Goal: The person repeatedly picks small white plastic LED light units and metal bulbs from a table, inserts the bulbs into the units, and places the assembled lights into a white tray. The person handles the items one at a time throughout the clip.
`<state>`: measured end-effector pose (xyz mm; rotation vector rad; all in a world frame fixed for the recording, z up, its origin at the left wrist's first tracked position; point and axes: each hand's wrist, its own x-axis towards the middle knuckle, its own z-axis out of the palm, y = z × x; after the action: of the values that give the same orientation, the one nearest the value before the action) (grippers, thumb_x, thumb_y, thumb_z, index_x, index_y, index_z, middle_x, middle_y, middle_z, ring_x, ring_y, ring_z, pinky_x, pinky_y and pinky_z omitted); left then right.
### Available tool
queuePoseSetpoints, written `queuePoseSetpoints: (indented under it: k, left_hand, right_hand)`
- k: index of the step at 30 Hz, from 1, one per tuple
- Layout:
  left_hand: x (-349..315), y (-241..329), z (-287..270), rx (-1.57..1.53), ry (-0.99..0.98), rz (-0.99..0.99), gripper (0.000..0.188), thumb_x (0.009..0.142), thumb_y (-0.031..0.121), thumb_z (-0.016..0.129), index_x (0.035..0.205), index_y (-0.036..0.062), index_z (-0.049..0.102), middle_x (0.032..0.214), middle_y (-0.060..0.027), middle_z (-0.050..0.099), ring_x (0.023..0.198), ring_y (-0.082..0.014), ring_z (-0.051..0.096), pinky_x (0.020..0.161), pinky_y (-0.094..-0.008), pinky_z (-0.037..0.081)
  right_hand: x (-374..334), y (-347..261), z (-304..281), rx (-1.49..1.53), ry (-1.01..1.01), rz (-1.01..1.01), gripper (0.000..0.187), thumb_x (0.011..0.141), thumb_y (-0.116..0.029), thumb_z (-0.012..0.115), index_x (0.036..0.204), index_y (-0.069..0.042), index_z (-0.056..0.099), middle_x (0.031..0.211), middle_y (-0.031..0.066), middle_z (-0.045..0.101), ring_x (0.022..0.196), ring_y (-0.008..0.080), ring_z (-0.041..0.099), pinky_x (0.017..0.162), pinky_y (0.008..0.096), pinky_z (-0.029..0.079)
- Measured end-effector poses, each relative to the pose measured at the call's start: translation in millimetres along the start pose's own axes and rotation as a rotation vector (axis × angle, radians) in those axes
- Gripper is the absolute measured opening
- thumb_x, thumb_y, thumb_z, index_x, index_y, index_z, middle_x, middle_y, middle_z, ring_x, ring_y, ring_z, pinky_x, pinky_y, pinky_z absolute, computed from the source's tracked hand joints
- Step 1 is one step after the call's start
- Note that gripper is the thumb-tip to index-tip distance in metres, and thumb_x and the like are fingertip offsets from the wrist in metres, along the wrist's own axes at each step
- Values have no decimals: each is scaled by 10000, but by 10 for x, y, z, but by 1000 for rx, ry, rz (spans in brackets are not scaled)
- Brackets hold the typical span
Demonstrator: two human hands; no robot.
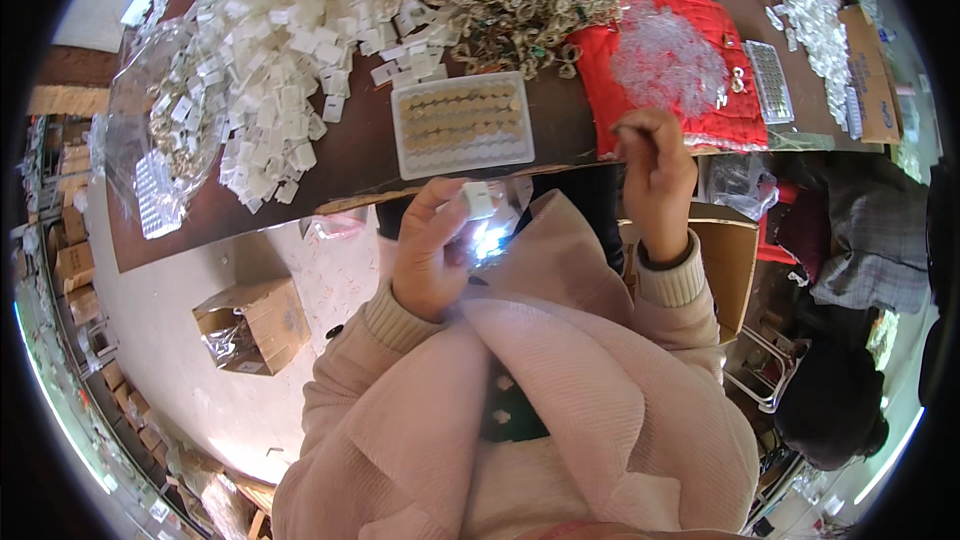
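Head view: near the middle, the left hand (422, 262) has its fingers (438, 192) grasping a small white plastic piece (479, 199) by the tips, just off the near edge of the counter (357, 148). At two o'clock the right hand (660, 178) is raised with curled fingers; whether they pinch anything, I cannot tell. On the counter, a tray (402, 135) of round tan pieces (463, 115) lies at twelve, similar white pieces (285, 55) heap between ten and eleven, and a red cloth (598, 70) spreads between one and two.
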<state>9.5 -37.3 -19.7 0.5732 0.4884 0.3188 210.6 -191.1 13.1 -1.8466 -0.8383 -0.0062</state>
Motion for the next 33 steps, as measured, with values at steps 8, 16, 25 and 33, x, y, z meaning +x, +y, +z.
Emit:
queuePoseSetpoints:
  k: [8, 16, 25, 33]
  left_hand:
    - [-40, 122, 83, -133, -108, 8, 210, 951, 109, 664, 1139, 30, 613, 1056, -77, 678, 924, -107, 648, 757, -205, 521]
    - [-74, 209, 58, -44, -79, -24, 172, 927, 66, 690, 1087, 25, 642, 1011, -29, 658, 823, -55, 590, 694, -186, 473]
    - [-74, 277, 1, 3, -94, 73, 209, 887, 30, 728, 1070, -25, 645, 1046, -91, 680, 931, -119, 651, 801, -249, 535]
    - [-74, 230, -24, 45, -115, 56, 181, 904, 46, 719, 1059, -7, 643, 923, -46, 660, 726, -59, 570, 624, -196, 435]
  right_hand:
    - [-74, -560, 513, 165, -346, -461, 371, 695, 53, 649, 1063, 17, 622, 955, 141, 634, 793, 317, 641, 678, 367, 536]
    - [54, -648, 459, 13, -467, -625, 328, 705, -82, 658, 1025, -25, 613, 903, 90, 630, 743, 259, 619, 636, 354, 519]
    - [-6, -718, 504, -24, -541, -461, 235, 800, -59, 664, 1031, -43, 622, 911, 111, 648, 787, 296, 648, 667, 385, 528]
    - [-96, -676, 475, 46, -484, -330, 177, 813, 3, 717, 967, -24, 635, 859, 139, 671, 737, 325, 673, 642, 378, 542]
